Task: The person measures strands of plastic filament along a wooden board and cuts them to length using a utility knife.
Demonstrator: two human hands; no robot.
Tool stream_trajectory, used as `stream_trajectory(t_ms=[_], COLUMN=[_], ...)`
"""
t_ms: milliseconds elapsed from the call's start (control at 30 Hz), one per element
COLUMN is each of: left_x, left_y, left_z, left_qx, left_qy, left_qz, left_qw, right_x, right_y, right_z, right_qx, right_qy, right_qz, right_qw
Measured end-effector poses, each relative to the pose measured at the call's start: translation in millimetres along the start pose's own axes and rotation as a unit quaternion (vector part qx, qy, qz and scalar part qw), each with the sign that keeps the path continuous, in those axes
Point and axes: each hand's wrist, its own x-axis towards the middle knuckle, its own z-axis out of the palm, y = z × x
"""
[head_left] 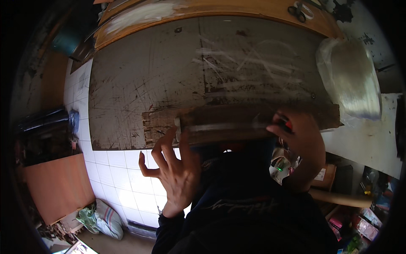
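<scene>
A worn, scratched dark board (203, 76) lies across a workbench and fills the upper middle of the view. Along its near edge sits a long brown wooden strip (237, 118), blurred by motion. My left hand (173, 169) is below the board's near edge with fingers spread, its fingertips at the left end of the strip. My right hand (296, 139) is curled at the strip's right part and grips a small red-tipped tool (288, 124); what kind of tool it is stays unclear.
A clear plastic bag (351, 80) lies at the board's right end. Scissors (298, 12) rest on the orange-brown bench edge (203, 9) behind. White floor tiles (110, 169), a sack (105, 218) and a reddish panel (55, 186) lie lower left; clutter sits lower right.
</scene>
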Motion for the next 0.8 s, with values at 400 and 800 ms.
stream_trajectory(t_ms=[400, 800], left_x=[0.2, 2.7], left_y=[8.2, 7.9], left_z=[-4.4, -3.7], left_qx=[0.058, 0.068], left_qy=[0.000, 0.005], left_qz=[-0.011, 0.047], left_qw=[0.998, 0.997], right_x=[-29.8, -26.5], right_y=[110.9, 115.2], right_z=[-56.9, -53.9], right_qx=[0.095, 0.019], right_qy=[0.001, 0.032], right_qz=[0.252, 0.147], right_qw=[0.963, 0.988])
